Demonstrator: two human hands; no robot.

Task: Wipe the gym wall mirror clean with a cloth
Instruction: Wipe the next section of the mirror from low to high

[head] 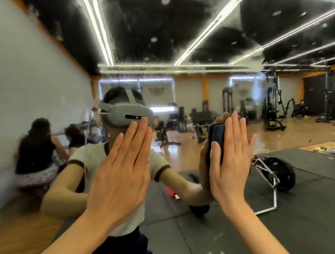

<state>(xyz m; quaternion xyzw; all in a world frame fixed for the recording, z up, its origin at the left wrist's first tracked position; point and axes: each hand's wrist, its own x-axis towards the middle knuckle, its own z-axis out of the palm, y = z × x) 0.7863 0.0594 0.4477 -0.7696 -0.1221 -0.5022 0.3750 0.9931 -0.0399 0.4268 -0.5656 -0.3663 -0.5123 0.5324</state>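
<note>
The wall mirror [189, 38] fills the whole view, with wet streaks and cloudy smears across its upper part. My left hand [121, 171] lies flat against the glass with straight fingers and holds nothing. To its right, my right hand [230, 161] presses a folded dark blue cloth [216, 138] flat onto the mirror, fingers straight and pointing up. Only the cloth's left edge shows past my hand, doubled by its reflection.
The glass reflects me, wearing a grey headset and a light T-shirt. Also reflected are two crouching people [38, 148] at the left, gym machines [272, 107] at the back, a barbell plate on a metal stand [279, 175] and black floor mats [305, 228].
</note>
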